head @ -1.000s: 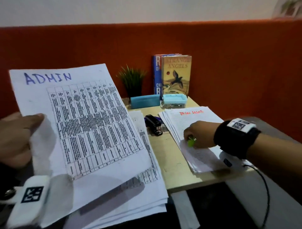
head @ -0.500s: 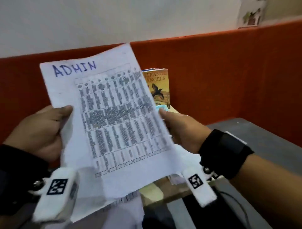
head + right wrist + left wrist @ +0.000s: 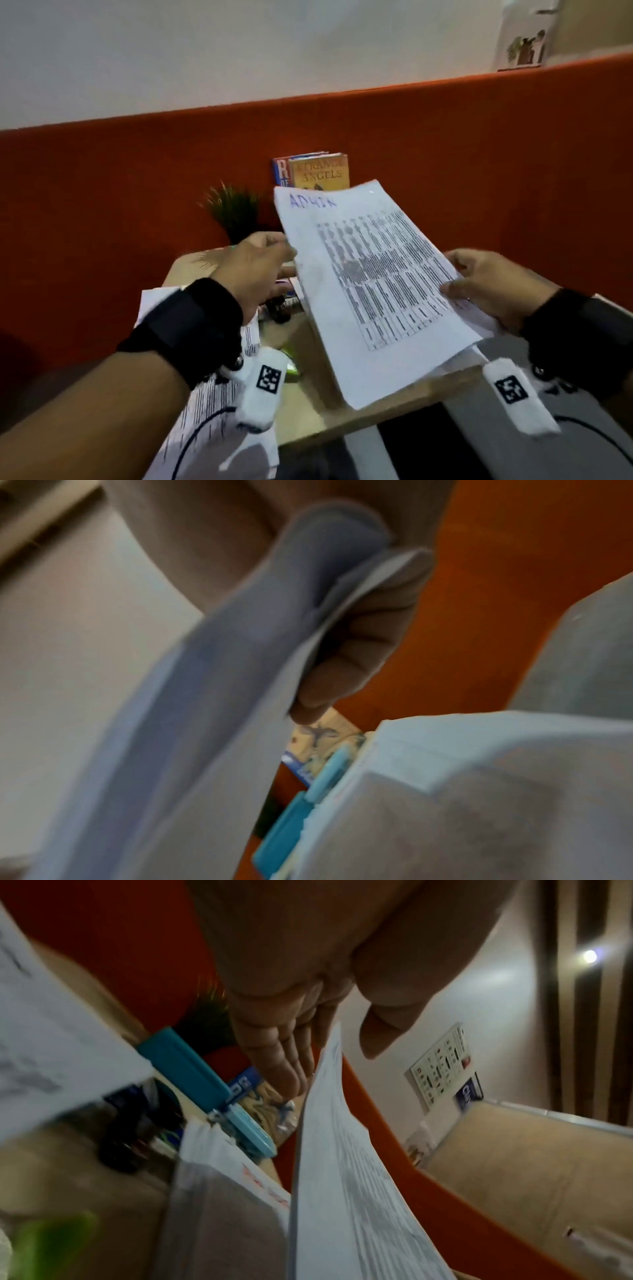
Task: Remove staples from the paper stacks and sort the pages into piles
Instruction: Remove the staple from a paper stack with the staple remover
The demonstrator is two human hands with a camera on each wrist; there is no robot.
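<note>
Held up over the desk (image 3: 346, 421): the ADMIN sheet (image 3: 373, 291), tilted, printed table facing up. Right hand (image 3: 493, 284) gripping its right edge, thumb on top, fingers (image 3: 352, 653) curled beneath, paper bent round them in the right wrist view. Left hand (image 3: 253, 270) at the sheet's left edge, fingers (image 3: 277, 1053) straight and relaxed on one side, thumb on the other, the edge running between them; looks loose rather than clamped, though actual contact hard to make out through the blur.

Below the right hand, a white stack of pages (image 3: 222, 1185) flat on the desk, red writing at its top. Below and behind the left wrist, a second pile of printed pages (image 3: 212, 404), hanging off the near desk edge. Something green (image 3: 51, 1242) blurred just beside that pile. Under the left palm, a dark stapler-like object (image 3: 279, 310), too blurred to be sure.

Beyond the fingertips: teal box (image 3: 185, 1069), lighter blue box (image 3: 250, 1129), small potted plant (image 3: 233, 212), two books (image 3: 318, 171) upright against the orange partition (image 3: 102, 205).
</note>
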